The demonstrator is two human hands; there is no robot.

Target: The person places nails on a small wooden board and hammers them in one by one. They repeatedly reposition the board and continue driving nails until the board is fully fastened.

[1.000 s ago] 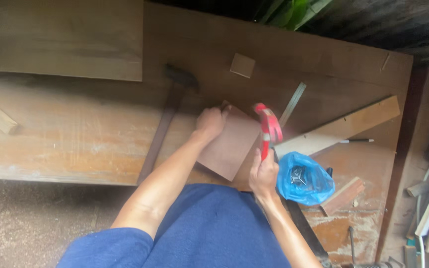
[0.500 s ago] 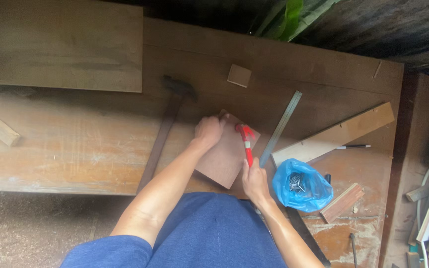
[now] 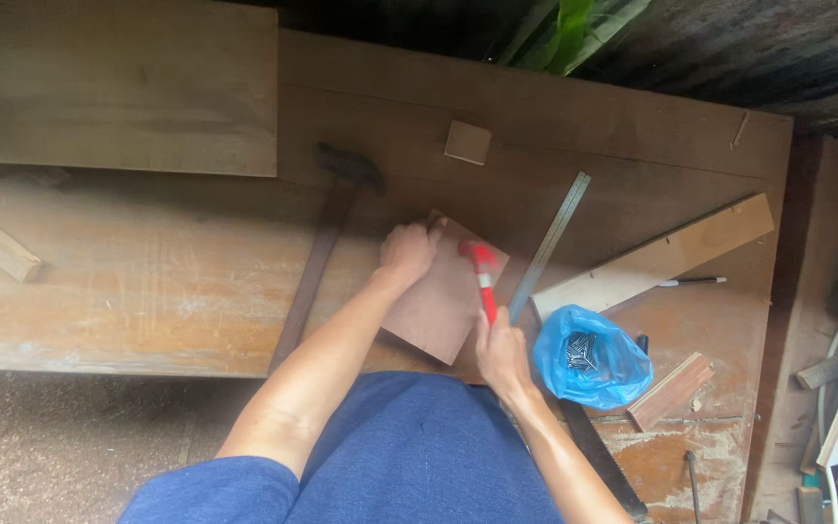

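Near the front edge of the counter [image 3: 147, 291] lay the small square board [image 3: 443, 301], tilted like a diamond. Your left hand [image 3: 407, 250] pressed closed on its upper corner, perhaps pinching something small there; I cannot tell. Your right hand [image 3: 501, 351] was clamped around the red-handled hammer [image 3: 483, 277], whose long axis ran up from that hand, head over the board beside your left fingers. Just to the right lay a steel ruler [image 3: 550, 243] and a blue bag of nails [image 3: 589, 357]; to the left, a bigger hammer [image 3: 327, 243].
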